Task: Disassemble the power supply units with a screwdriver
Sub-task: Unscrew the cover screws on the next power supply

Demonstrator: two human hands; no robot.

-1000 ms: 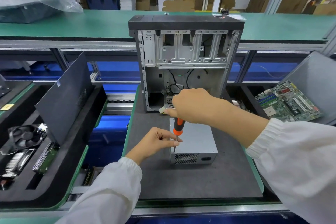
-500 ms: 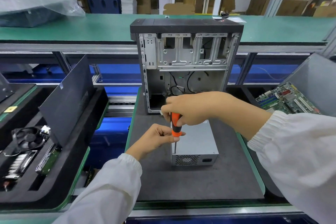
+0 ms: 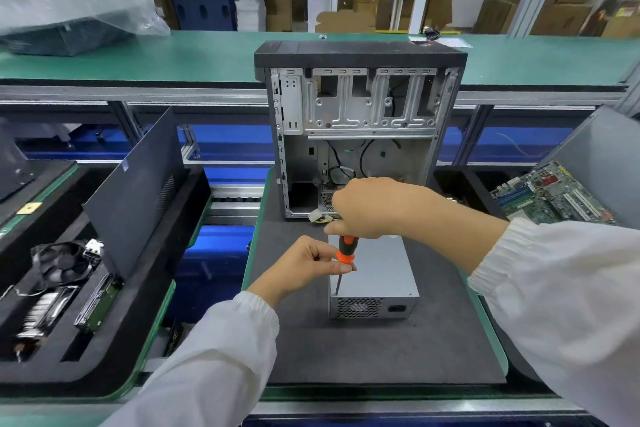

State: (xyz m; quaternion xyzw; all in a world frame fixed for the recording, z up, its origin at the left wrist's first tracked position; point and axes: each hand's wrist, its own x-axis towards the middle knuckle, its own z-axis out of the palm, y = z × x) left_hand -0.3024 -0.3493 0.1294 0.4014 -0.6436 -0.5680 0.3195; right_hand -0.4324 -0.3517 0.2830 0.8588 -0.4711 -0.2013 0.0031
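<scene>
A silver power supply unit lies on the dark grey mat, its vent grille and socket facing me. A screwdriver with an orange and black handle stands nearly upright, its tip on the unit's near left top corner. My right hand grips the top of the handle from above. My left hand pinches the lower handle and shaft from the left.
An open, gutted computer case stands upright behind the unit, loose cables inside. A foam tray at left holds a fan, a heatsink and a drive, with a dark side panel leaning in it. A motherboard lies at right.
My right hand shifted slightly on the handle, turning it, while my left hand kept steadying the shaft. The screwdriver tip stays at the same corner of the unit.
</scene>
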